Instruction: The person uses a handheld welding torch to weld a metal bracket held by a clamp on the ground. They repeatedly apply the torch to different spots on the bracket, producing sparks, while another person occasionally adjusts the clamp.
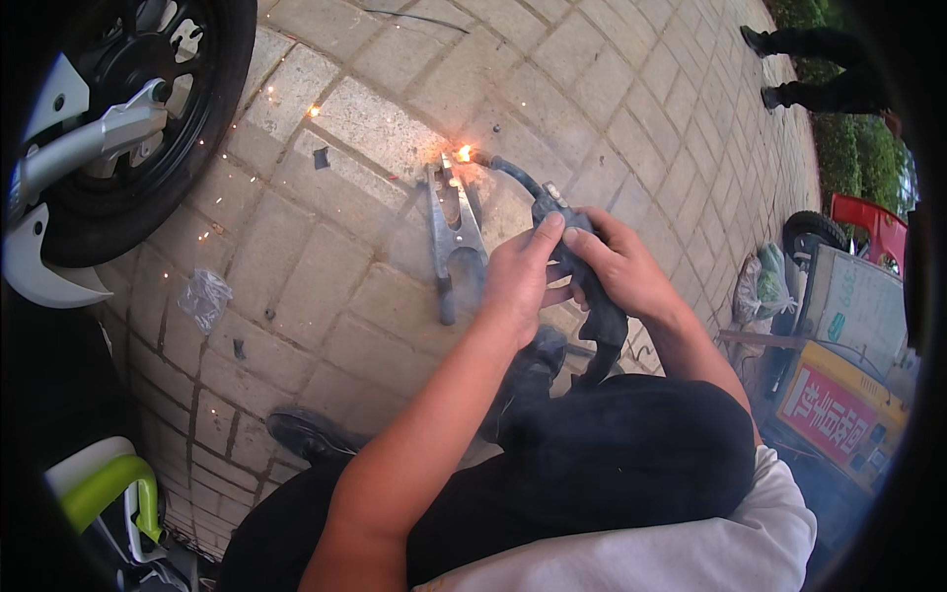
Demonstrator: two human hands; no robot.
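Note:
Both my hands close around a black welding torch (604, 318). My left hand (521, 274) has its thumb on top of the grip. My right hand (625, 264) wraps the grip from the other side, thumb pressed near the left one. From the grip a curved neck (515, 174) reaches away from me, and a bright arc with orange sparks burns at its tip. Just below the glow, a grey forked metal bracket (456, 240) lies on the paving, one prong beside the arc. Thin smoke hangs around the bracket and my hands. The torch's trigger is hidden by my fingers.
A motorcycle wheel (222, 99) stands at upper left, with a clear plastic bag (205, 299) and small dark scraps on the paving (296, 237). Sparks scatter leftward. At right are a yellow machine (824, 370) with a red sign, filled bags (764, 281), and another person's legs (824, 74).

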